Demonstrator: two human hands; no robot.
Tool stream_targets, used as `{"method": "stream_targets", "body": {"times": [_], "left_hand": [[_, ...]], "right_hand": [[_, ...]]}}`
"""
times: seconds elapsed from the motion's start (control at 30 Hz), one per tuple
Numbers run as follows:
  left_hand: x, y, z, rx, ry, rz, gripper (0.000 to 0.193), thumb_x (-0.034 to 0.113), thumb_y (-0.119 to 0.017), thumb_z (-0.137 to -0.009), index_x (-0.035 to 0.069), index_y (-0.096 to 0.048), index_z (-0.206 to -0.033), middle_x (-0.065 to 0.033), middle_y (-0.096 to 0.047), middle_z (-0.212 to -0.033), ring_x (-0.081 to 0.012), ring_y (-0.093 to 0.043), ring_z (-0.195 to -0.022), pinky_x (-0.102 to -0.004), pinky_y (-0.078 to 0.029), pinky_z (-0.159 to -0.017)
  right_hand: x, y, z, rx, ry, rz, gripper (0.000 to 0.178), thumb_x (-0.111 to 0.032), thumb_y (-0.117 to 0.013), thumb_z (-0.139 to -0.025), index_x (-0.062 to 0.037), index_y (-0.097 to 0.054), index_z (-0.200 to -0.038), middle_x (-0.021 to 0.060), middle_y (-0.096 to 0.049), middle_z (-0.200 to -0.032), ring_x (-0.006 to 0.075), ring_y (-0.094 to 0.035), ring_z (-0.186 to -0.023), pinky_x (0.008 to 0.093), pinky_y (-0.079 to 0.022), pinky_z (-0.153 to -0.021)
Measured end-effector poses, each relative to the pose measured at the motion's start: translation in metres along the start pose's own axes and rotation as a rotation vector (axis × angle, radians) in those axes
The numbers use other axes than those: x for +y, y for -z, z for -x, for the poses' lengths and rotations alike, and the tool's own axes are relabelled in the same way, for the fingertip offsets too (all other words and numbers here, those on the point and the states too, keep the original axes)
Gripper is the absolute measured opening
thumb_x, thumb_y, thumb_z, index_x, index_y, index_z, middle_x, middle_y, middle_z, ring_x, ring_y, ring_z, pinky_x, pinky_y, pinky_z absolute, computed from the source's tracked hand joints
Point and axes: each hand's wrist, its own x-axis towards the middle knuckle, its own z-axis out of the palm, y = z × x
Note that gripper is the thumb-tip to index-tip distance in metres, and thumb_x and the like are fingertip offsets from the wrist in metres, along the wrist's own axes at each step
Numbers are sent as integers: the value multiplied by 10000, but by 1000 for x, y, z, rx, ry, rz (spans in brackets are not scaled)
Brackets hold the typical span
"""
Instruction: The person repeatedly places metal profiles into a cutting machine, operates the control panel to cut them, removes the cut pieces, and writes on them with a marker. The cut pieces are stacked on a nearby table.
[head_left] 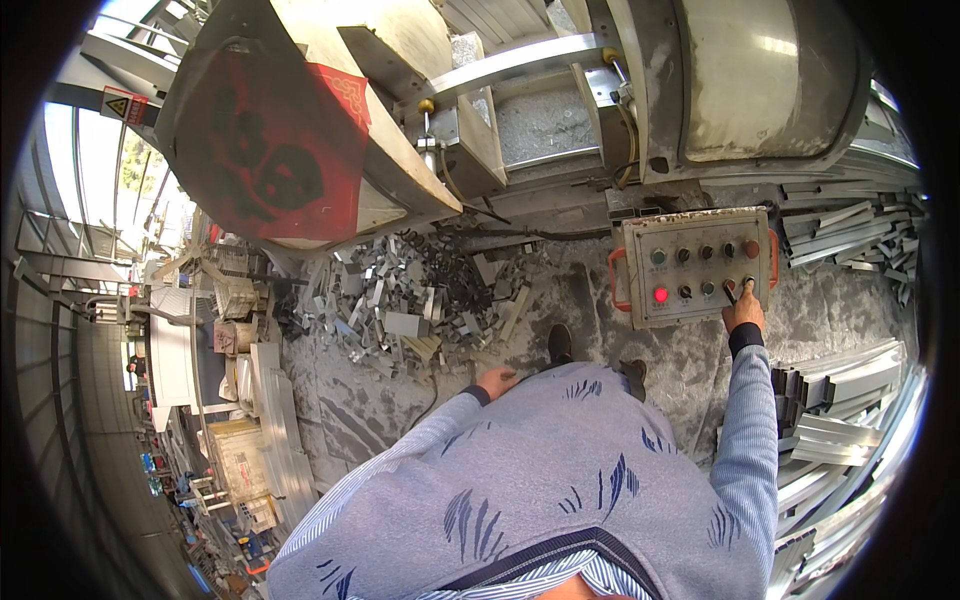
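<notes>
At the far left, one warning sign (125, 105) hangs beyond a red and dark cover (270, 150). Nearer and to the right of that cover, a heap of metal offcuts (405, 320), too many to count, lies on the floor (340, 410).

The left arm bends along the person's side, its forearm slanting forward and inward, so that the left hand (496, 381) sits low beside the apron (540, 440). Its fingers look curled, but part of the hand is hidden; I cannot tell whether it grips anything. On the far side, the machine (650, 110) carries two yellow knobs (426, 105), one left and one right. Two dark shoes (560, 343) show beyond the apron.

Right of them stands one control box (640, 240), with two orange handles, one at each side. Five controls form its far row; in the near row, three show plainly, the leftmost a lit red one, and fingers partly cover the rest. The right arm stretches forward, nearly straight. The right hand (744, 308) touches the box's near right corner, forefinger extended, thumb slightly apart; whether it grips a control, I cannot tell. Farthest right lie two groups of metal profiles (845, 380), one far, one near.
</notes>
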Motion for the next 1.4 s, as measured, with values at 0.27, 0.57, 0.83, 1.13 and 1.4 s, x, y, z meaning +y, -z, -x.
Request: {"method": "stream_targets", "body": {"times": [0.27,0.57,0.83,1.13,1.4], "left_hand": [[8,7,1,-11,35,-11,532,370,-729,-882,25,-645,-1278,-204,-677,-1231,-321,-648,-1160,-395,-512,-985],[22,14,-2,-10,21,-23,564,384,-723,-879,-2,-629,-1279,-211,-693,-1187,-319,-668,-1113,-385,-528,-943],[32,20,-2,-39,33,29,568,393,-717,-888,-11,-625,-1276,-206,-708,-1145,-306,-687,-1065,-381,-548,-894],[27,18,-10,-36,8,-28,576,409,-726,-875,3,-636,-1273,-219,-692,-1181,-317,-672,-1110,-384,-535,-944],[26,22,-16,-30,2,-89,570,421,-709,-880,13,-642,-1273,-215,-685,-1207,-328,-665,-1127,-391,-525,-962]], "right_hand": [[0,1,-1,-12,-1,-9,842,-108,-645,-773,-28,-305,-1539,266,-680,-1116,405,-668,-1024,458,-543,-876],[-2,2,0,-31,-20,-17,840,-102,-650,-779,-34,-304,-1542,251,-679,-1141,394,-669,-1030,455,-544,-877],[2,-5,-4,4,-7,-32,833,-112,-654,-764,-15,-326,-1523,266,-679,-1123,409,-664,-1033,459,-541,-886],[3,-10,-6,2,-28,-41,843,-114,-646,-754,-10,-319,-1525,273,-682,-1106,413,-667,-1024,474,-539,-886],[2,-11,-6,2,-43,-46,853,-156,-679,-771,-40,-312,-1533,243,-690,-1124,392,-677,-1030,463,-544,-891]]}}
